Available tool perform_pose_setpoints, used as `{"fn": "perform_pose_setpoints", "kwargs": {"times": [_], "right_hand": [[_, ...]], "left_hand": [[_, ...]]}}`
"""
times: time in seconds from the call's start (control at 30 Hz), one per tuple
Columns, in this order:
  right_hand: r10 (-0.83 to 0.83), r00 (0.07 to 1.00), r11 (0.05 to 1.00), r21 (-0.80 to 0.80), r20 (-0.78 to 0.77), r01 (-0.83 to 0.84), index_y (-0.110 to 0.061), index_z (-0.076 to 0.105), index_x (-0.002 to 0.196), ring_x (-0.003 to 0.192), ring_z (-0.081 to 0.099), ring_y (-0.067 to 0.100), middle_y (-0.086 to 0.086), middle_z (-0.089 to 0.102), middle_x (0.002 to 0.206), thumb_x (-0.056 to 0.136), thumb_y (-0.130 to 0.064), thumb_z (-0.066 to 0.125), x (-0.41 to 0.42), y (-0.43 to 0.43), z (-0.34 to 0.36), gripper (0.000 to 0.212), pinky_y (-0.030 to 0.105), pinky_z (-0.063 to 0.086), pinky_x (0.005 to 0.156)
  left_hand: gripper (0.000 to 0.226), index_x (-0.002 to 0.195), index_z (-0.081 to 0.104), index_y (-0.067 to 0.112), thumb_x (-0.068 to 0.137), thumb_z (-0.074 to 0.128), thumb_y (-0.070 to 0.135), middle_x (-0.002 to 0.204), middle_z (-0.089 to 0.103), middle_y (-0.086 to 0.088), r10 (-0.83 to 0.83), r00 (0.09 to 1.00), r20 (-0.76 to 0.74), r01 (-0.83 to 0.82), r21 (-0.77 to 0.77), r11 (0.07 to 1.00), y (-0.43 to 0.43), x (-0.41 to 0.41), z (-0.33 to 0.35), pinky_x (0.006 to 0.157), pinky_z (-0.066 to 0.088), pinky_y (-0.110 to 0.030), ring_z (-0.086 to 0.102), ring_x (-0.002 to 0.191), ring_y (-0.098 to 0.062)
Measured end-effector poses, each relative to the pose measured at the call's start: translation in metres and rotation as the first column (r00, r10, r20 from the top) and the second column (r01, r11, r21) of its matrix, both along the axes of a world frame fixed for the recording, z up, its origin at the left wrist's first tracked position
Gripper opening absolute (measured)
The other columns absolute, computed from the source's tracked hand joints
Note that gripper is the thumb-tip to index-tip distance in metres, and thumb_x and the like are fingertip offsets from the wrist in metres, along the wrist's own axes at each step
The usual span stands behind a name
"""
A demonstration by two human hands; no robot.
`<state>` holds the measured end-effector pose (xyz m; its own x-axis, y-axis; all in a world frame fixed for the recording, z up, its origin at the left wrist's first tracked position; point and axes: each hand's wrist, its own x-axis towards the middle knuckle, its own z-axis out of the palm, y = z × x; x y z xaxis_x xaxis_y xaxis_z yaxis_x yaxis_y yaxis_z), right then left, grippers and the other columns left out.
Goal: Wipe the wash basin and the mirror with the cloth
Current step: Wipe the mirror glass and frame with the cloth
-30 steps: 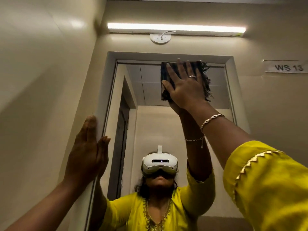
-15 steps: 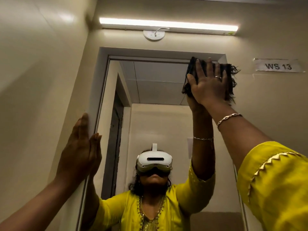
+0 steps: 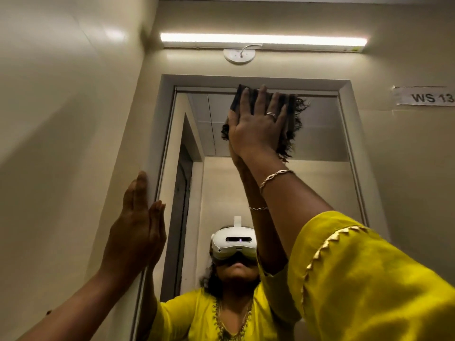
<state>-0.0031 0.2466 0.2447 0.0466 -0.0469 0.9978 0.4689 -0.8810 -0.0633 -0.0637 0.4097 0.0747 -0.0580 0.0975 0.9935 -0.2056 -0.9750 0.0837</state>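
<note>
We see one mirror [image 3: 320, 193], tall and framed, filling the middle of the view; its lower edge is cut off by the picture's bottom, and the wash basin lies out of sight. Much of the glass is hidden behind our raised right arm and its yellow sleeve [image 3: 369, 279]. Above the frame runs one tube light [image 3: 263, 41], lit. At the right edge one paper label [image 3: 428, 97] is cut off after "WS 13".

We count two hands. Our left hand [image 3: 138, 232] lies flat with fingers straight and together against the mirror's left frame, holding nothing. Our right hand [image 3: 256, 129] is spread flat, fingers extended and slightly apart, pressing one dark cloth [image 3: 293, 124] against the upper part of the glass, just under the top frame. The palm covers most of the cloth, so only its top corner and frayed right and lower edges show; how it is folded we cannot tell. One bracelet [image 3: 273, 178] circles the right wrist, and one ring [image 3: 271, 114] sits on a finger.
</note>
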Motion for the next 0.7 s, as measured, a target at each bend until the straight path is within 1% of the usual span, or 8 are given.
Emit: {"fn": "perform_pose_setpoints", "kwargs": {"times": [0.13,0.23,0.3,0.33,0.43,0.53,0.6,0.7], "right_hand": [[0.047,0.999,0.993,-0.109,0.022,-0.045,-0.022,0.0,0.148,0.141,-0.013,0.038,0.013,-0.01,0.156,0.099,-0.044,0.016,-0.019,0.046,-0.004,0.057,0.054,-0.011,0.111],[0.08,0.997,0.984,-0.164,0.021,-0.075,-0.022,0.002,0.148,0.141,-0.014,0.038,0.013,-0.01,0.156,0.099,-0.045,0.018,-0.028,0.07,-0.001,0.057,0.054,-0.012,0.111],[0.077,0.997,0.978,-0.194,0.017,-0.073,-0.023,0.002,0.148,0.141,-0.015,0.037,0.013,-0.01,0.156,0.098,-0.045,0.018,-0.031,0.079,0.004,0.057,0.053,-0.012,0.111],[0.073,0.997,0.976,-0.208,0.015,-0.068,-0.024,0.002,0.148,0.141,-0.015,0.037,0.012,-0.01,0.156,0.098,-0.046,0.018,-0.032,0.081,0.006,0.057,0.053,-0.012,0.112],[0.069,0.998,0.972,-0.225,0.015,-0.064,-0.024,0.003,0.149,0.141,-0.015,0.036,0.012,-0.01,0.156,0.098,-0.046,0.018,-0.034,0.086,0.008,0.057,0.053,-0.012,0.112],[0.075,0.997,0.967,-0.245,0.022,-0.068,-0.024,0.002,0.149,0.141,-0.016,0.036,0.012,-0.01,0.156,0.098,-0.045,0.018,-0.037,0.092,0.003,0.056,0.053,-0.013,0.111],[0.089,0.995,0.96,-0.269,0.033,-0.077,-0.023,0.002,0.148,0.141,-0.017,0.036,0.011,-0.01,0.156,0.099,-0.045,0.016,-0.037,0.095,-0.003,0.056,0.053,-0.013,0.111],[0.1,0.993,0.948,-0.311,0.066,-0.075,-0.024,0.002,0.148,0.141,-0.015,0.034,0.01,-0.008,0.156,0.099,-0.045,0.016,-0.035,0.092,-0.012,0.056,0.052,-0.013,0.111]], "left_hand": [[0.068,0.143,0.018,0.009,0.085,0.022,0.045,0.145,0.029,-0.02,-0.008,1.0,-0.001,0.008,0.005,1.0,0.002,0.0,0.0,0.07,0.039,-0.03,0.054,0.104,-0.041],[0.058,0.142,0.02,0.009,0.09,0.033,0.033,0.141,0.036,-0.023,0.012,1.0,0.022,-0.013,0.016,1.0,0.004,0.002,0.001,0.063,0.038,-0.022,0.06,0.089,-0.041],[0.056,0.141,0.021,0.008,0.09,0.039,0.024,0.139,0.038,-0.024,0.017,0.999,0.036,-0.018,0.015,1.0,0.006,0.003,0.001,0.063,0.038,-0.018,0.062,0.086,-0.039],[0.056,0.141,0.021,0.008,0.09,0.039,0.023,0.139,0.038,-0.024,0.017,0.999,0.041,-0.018,0.018,1.0,0.007,0.003,0.001,0.064,0.04,-0.018,0.062,0.088,-0.038],[0.056,0.141,0.023,0.006,0.089,0.039,0.021,0.14,0.037,-0.023,0.019,0.999,0.048,-0.02,0.007,1.0,0.008,0.004,0.001,0.071,0.04,-0.027,0.059,0.101,-0.039],[0.055,0.14,0.023,0.004,0.089,0.039,0.019,0.138,0.04,-0.025,0.02,0.999,0.047,-0.02,0.002,1.0,0.01,0.003,0.001,0.071,0.04,-0.025,0.06,0.097,-0.04],[0.056,0.14,0.023,0.002,0.088,0.039,0.018,0.136,0.04,-0.027,0.025,0.999,0.035,-0.025,0.012,1.0,0.011,0.001,0.001,0.07,0.04,-0.028,0.061,0.095,-0.042],[0.056,0.139,0.024,0.001,0.089,0.037,0.02,0.136,0.04,-0.028,0.042,0.999,0.03,-0.043,0.029,0.999,0.012,-0.002,0.002,0.072,0.04,-0.032,0.059,0.098,-0.045]]}}
